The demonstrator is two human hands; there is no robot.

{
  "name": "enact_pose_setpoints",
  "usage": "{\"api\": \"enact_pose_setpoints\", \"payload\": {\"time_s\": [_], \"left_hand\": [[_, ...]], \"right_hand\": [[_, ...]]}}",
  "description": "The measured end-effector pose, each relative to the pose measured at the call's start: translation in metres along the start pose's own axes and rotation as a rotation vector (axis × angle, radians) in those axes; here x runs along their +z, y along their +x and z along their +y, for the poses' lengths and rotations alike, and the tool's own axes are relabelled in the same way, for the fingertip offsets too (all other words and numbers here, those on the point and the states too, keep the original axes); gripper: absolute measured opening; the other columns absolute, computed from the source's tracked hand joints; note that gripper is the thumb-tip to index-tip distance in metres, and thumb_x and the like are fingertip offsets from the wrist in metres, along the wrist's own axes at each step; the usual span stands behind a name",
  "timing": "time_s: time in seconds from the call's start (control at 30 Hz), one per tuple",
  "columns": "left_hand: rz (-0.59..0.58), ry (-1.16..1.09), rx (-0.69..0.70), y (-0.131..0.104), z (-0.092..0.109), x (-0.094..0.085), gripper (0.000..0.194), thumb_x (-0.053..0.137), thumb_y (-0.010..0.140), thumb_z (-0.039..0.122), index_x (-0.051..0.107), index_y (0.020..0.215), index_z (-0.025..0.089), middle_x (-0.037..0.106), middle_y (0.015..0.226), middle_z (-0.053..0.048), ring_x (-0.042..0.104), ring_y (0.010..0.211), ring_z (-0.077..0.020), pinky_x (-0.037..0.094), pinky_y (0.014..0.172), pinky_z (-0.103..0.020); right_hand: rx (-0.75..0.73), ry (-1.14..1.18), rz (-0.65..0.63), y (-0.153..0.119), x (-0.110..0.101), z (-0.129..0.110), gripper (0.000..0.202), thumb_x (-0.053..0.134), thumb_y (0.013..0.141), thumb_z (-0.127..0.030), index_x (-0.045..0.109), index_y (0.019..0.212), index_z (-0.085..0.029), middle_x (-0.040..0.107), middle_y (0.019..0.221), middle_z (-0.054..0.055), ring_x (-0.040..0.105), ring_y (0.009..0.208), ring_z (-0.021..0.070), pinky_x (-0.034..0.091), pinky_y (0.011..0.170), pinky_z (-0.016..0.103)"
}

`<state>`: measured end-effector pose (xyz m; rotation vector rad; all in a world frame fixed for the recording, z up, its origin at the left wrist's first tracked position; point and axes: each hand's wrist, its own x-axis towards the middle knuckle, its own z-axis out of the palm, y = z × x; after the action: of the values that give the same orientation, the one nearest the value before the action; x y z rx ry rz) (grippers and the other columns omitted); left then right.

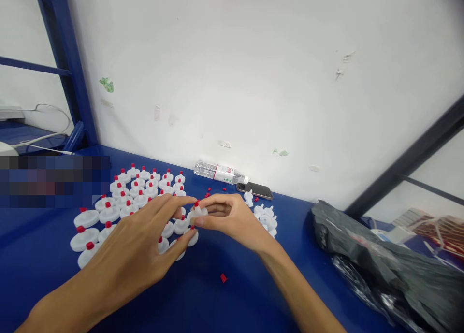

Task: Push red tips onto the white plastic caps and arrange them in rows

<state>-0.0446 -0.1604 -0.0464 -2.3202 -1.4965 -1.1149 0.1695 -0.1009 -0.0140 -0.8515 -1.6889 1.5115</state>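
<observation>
A white plastic disc-shaped piece with a narrow neck and a red cap (197, 212) is held above the table, in the middle of the scene. The right hand (232, 219) pinches it between thumb and fingers. The left hand (145, 234) is spread, index finger and thumb well apart; its index fingertip is at the red cap, though I cannot tell whether it touches.

Under and beyond the left hand, many white disc-shaped pieces with red caps (109, 213) stand upright in a crowded group to the left. Just right of the right hand lies a small heap of white plastic pieces without caps (266, 220). One loose small red plastic cap (224, 278) lies on the near side of the blue tabletop (188, 301); others lie farther off.

At the far side, a clear plastic bottle with a white cap (223, 173) lies sideways beside a dark-screened phone (255, 191), before a white wall (253, 72). A dark grey plastic bag (384, 265) lies crumpled at right.
</observation>
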Motion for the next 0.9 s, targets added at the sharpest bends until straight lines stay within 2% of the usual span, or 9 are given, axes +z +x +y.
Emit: {"api": "enact_pose_setpoints", "payload": {"time_s": [0.1,0.2,0.37,0.57,0.67,0.77,0.9], "left_hand": [[-0.005,-0.021,-0.015,-0.001,0.000,0.000,0.038,0.050,0.106,0.048,0.056,0.140,0.031,0.074,0.118,-0.005,0.074,0.101,-0.0237,0.058,0.075,-0.031],[-0.004,-0.039,-0.035,0.001,0.000,-0.002,0.040,0.049,0.106,0.047,0.056,0.141,0.030,0.075,0.119,-0.005,0.074,0.102,-0.0231,0.059,0.082,-0.033],[0.035,-0.044,-0.080,0.005,0.004,-0.007,0.035,0.048,0.106,0.043,0.063,0.134,0.028,0.078,0.109,-0.002,0.073,0.088,-0.0198,0.058,0.079,-0.032],[0.083,-0.045,-0.072,0.006,0.007,-0.008,0.029,0.050,0.106,0.041,0.068,0.124,0.028,0.078,0.101,0.000,0.073,0.084,-0.0191,0.058,0.082,-0.031],[0.084,-0.047,-0.061,0.008,0.008,-0.009,0.028,0.050,0.106,0.041,0.070,0.117,0.027,0.078,0.095,0.000,0.073,0.082,-0.0193,0.058,0.081,-0.030],[0.084,-0.042,-0.061,0.009,0.009,-0.011,0.029,0.049,0.106,0.042,0.071,0.115,0.026,0.078,0.093,0.000,0.072,0.078,-0.0187,0.058,0.078,-0.030],[0.080,-0.046,-0.078,0.009,0.010,-0.010,0.030,0.049,0.104,0.044,0.072,0.113,0.026,0.078,0.093,0.000,0.070,0.073,-0.0176,0.058,0.073,-0.028]], "right_hand": [[-0.027,-0.059,-0.013,0.001,-0.003,0.002,0.036,0.096,0.071,-0.043,0.082,0.096,-0.021,0.081,0.097,0.005,0.076,0.096,0.0255,0.060,0.091,0.040],[-0.041,-0.136,0.002,0.002,-0.006,0.002,0.033,0.095,0.072,-0.043,0.082,0.096,-0.022,0.081,0.099,0.005,0.076,0.095,0.0250,0.060,0.087,0.037],[-0.060,-0.298,0.155,0.007,-0.015,0.006,0.028,0.090,0.079,-0.040,0.082,0.098,-0.021,0.082,0.099,0.005,0.076,0.093,0.0237,0.057,0.082,0.034],[-0.027,-0.634,0.315,0.014,-0.023,0.028,0.018,0.090,0.082,-0.031,0.083,0.097,-0.022,0.080,0.097,0.004,0.073,0.091,0.0218,0.052,0.080,0.032],[0.002,-0.728,0.358,0.017,-0.020,0.040,0.020,0.090,0.083,-0.029,0.084,0.101,-0.023,0.078,0.100,0.004,0.070,0.084,0.0201,0.051,0.077,0.032],[0.000,-0.726,0.374,0.020,-0.015,0.049,0.023,0.088,0.085,-0.026,0.083,0.107,-0.022,0.077,0.105,0.004,0.070,0.080,0.0180,0.053,0.080,0.032],[-0.006,-0.652,0.314,0.022,-0.016,0.050,0.048,0.089,0.083,-0.020,0.076,0.128,-0.024,0.080,0.110,0.002,0.074,0.088,0.0179,0.056,0.082,0.030]]}}
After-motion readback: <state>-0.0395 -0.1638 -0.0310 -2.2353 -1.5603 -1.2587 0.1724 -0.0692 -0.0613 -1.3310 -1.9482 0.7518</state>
